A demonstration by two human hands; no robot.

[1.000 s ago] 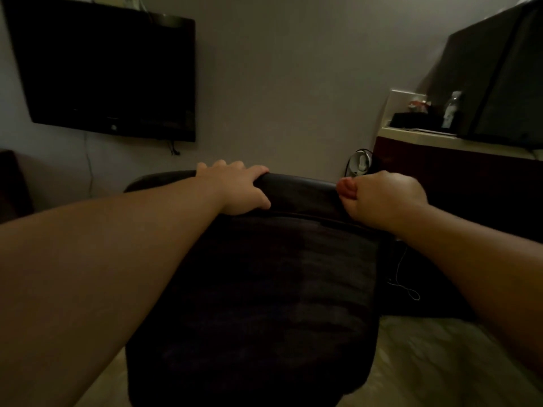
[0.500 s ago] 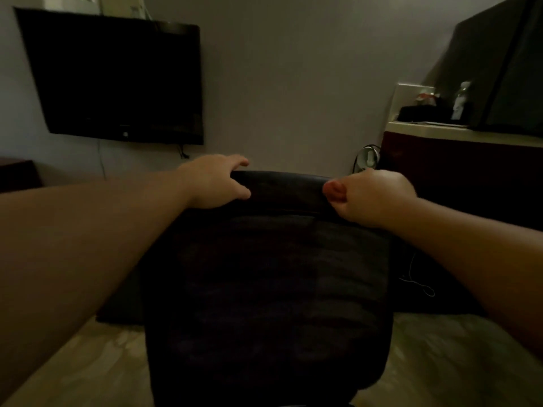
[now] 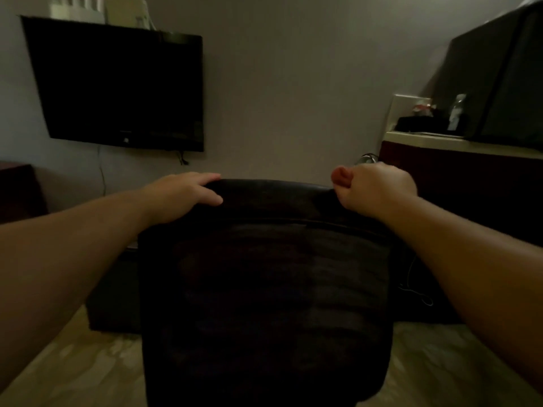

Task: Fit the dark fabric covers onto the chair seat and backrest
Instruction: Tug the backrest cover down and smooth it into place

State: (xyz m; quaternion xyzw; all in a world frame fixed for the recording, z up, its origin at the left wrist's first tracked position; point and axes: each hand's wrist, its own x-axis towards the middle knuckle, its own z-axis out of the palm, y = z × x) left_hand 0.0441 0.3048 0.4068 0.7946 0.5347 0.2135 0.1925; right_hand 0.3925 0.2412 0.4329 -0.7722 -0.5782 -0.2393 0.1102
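— Hands first: where are they?

— Both are up at the top edge of the chair backrest, which stands upright right in front of the person and fills the lower middle of the head view. Its top edge runs side to side, and the hands sit at either end of it. The left hand lies on the left corner, fingers spread over the rim with the thumb on the near face. The right hand is curled into a fist at the right corner, seemingly pinching the dark fabric cover, though the fabric inside the fist is hidden.

— Is the cover on?

— A seam-like line crosses just below the top, so I judge the cover is capped over the rim; how far down it reaches is too dark to tell. The seat is out of view.

— And the coming move?

— Probably a downward pull, both hands equally near.

— Anything else?

— A wall-mounted television, a bench at the right, a bottle on it.
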